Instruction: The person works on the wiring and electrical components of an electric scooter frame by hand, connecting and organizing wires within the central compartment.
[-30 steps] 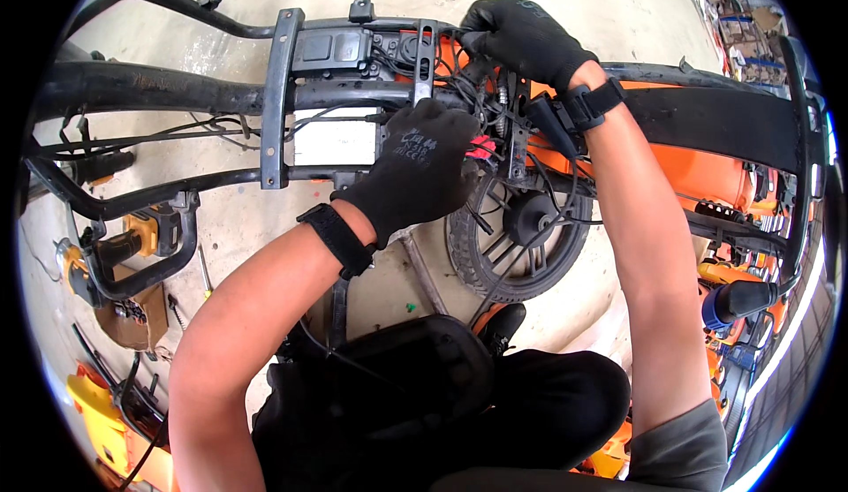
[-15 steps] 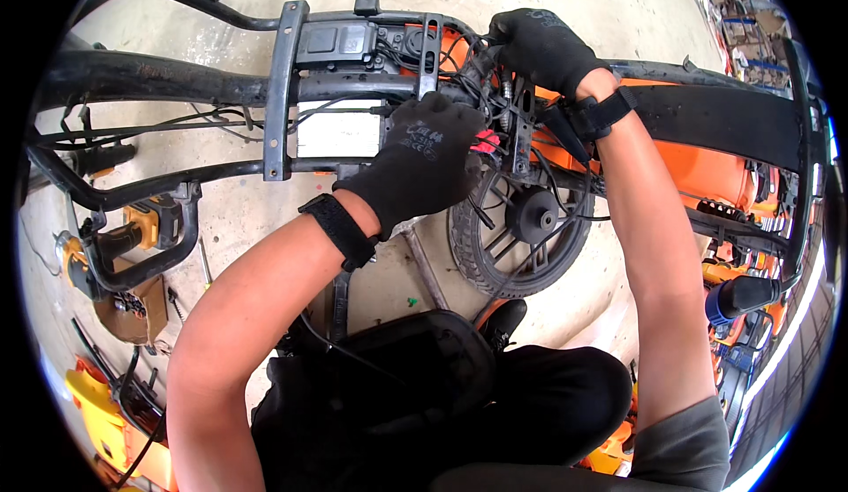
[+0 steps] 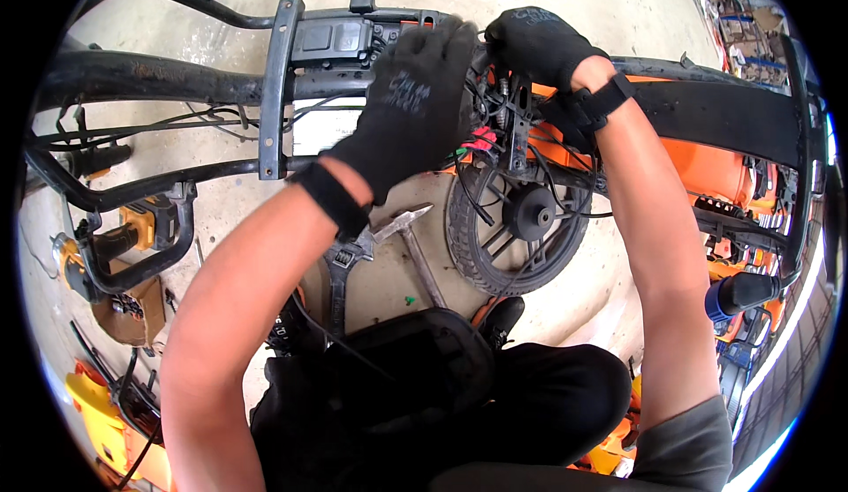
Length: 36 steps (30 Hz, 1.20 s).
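Observation:
Both my hands wear black gloves and work at a tangle of black cables in the middle of a black tubular vehicle frame. My left hand reaches over the frame, fingers bent together at the cables' left side; its fingertips are partly hidden. Just to its right, my right hand is closed at the upper end of the cables, which disappear under its fingers. A red-pink connector hangs among the wires below the hands. Partly covered by my left wrist is a white label-like panel. A spoked wheel stands below.
A hammer and an adjustable wrench lie near my feet. Left, beyond the frame tube, are a yellow-black power tool and a cardboard box of small parts. An orange body panel extends right.
My left hand has moved up and slightly left, from beside the red connector to the top of the cables, uncovering the hammer and wrench. My right hand stays nearly in place.

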Motion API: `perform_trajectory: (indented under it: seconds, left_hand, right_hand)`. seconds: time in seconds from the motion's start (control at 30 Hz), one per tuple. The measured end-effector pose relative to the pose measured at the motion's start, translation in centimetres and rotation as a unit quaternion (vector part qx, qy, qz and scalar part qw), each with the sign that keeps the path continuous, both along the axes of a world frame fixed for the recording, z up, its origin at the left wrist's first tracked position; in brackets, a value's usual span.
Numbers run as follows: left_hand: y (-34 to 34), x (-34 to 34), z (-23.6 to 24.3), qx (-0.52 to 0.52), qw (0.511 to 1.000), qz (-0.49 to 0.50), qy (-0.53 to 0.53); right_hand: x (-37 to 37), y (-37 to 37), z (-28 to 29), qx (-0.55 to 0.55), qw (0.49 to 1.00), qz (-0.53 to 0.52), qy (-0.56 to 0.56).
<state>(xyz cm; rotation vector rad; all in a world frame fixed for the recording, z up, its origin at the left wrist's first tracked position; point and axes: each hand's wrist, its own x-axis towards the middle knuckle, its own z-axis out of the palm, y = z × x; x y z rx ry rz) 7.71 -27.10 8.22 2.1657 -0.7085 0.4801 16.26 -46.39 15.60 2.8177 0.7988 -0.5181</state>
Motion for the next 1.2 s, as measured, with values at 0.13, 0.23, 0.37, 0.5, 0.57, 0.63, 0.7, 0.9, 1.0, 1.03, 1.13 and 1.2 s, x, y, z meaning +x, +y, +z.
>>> perform_trajectory:
  seconds: [0.13, 0.23, 0.37, 0.5, 0.57, 0.63, 0.7, 0.9, 1.0, 1.03, 1.13, 1.2]
  left_hand:
    - [-0.4, 1.9, -1.0, 0.129, 0.991, -0.02, 0.018]
    - [-0.9, 2.7, -1.0, 0.166, 0.986, -0.009, 0.001]
    - [-1.3, 3.4, -1.7, 0.18, 0.983, 0.013, -0.019]
    - [-1.8, 3.4, -1.8, 0.156, 0.986, 0.059, 0.006]
    - [-1.2, 3.9, -2.0, 0.122, 0.991, 0.057, -0.002]
    - [-1.3, 4.0, -2.1, 0.074, 0.995, 0.065, -0.029]
    - [-1.6, 4.3, -2.2, 0.078, 0.995, 0.052, -0.034]
    - [-1.8, 4.9, -1.6, 0.166, 0.986, 0.031, -0.009]
    - [-2.5, 5.5, -2.0, 0.215, 0.975, 0.044, -0.038]
    - [-2.8, 5.6, -1.8, 0.224, 0.972, 0.049, -0.053]
    - [-3.2, 6.0, -1.3, 0.267, 0.963, 0.042, -0.002]
    - [-3.5, 6.2, -0.9, 0.253, 0.966, 0.043, 0.038]
  right_hand:
    - [0.2, -0.7, -0.5, 0.067, 0.998, 0.004, -0.022]
    - [0.7, -0.8, 0.3, 0.172, 0.968, -0.168, 0.068]
    - [0.7, -0.6, 0.1, 0.175, 0.974, -0.139, 0.03]
    - [0.6, -0.8, -1.6, 0.237, 0.966, -0.078, -0.073]
    - [0.3, 0.0, -1.9, 0.197, 0.975, -0.092, -0.051]
    - [0.1, -0.1, -2.3, 0.143, 0.985, 0.004, -0.102]
    - [-1.0, -0.7, -3.0, 0.099, 0.988, -0.002, -0.12]
    - [-2.0, -2.5, -1.1, 0.144, 0.984, -0.02, -0.103]
    - [-3.4, -3.0, -1.1, 0.229, 0.967, -0.041, -0.1]
    - [-4.1, -2.9, -1.2, 0.243, 0.96, -0.057, -0.127]
    - [-4.8, -2.3, -1.6, 0.218, 0.959, -0.049, -0.171]
    - [-4.8, -1.7, -2.0, 0.168, 0.968, -0.014, -0.187]
